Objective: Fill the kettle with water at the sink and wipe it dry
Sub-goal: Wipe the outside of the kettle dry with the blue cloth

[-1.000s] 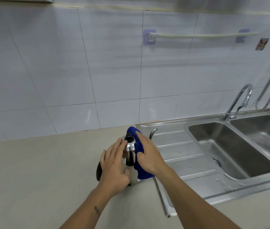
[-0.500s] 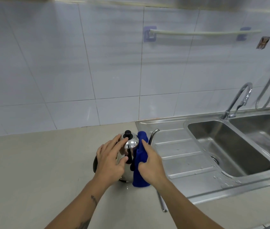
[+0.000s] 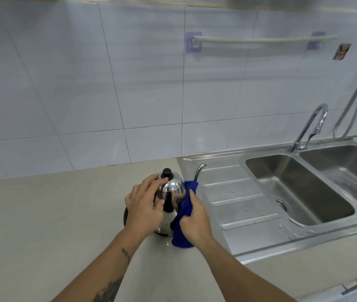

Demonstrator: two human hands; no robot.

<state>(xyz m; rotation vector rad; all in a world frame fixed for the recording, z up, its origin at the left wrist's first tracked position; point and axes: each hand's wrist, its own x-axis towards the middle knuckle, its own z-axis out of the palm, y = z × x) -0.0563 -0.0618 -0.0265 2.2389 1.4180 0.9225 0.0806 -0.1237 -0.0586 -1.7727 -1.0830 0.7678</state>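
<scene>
A shiny steel kettle point(image 3: 173, 186) with a black lid knob and a thin curved spout stands upright on the beige counter, just left of the sink's drainboard. My left hand point(image 3: 145, 205) rests on the kettle's left side, fingers near the lid. My right hand point(image 3: 195, 221) presses a blue cloth point(image 3: 184, 216) against the kettle's right side; the cloth hangs down to the counter. The kettle's lower body and handle are mostly hidden by my hands.
A steel double sink point(image 3: 299, 192) with a ribbed drainboard point(image 3: 234, 199) lies to the right, water drops near its front rim. A curved faucet point(image 3: 310, 127) and a hose stand behind it. A towel rail point(image 3: 260, 40) hangs on the tiled wall.
My right hand slid the blue cloth from the kettle's top down along its right side. The left hand stayed on the kettle, and the lid knob is uncovered now.
</scene>
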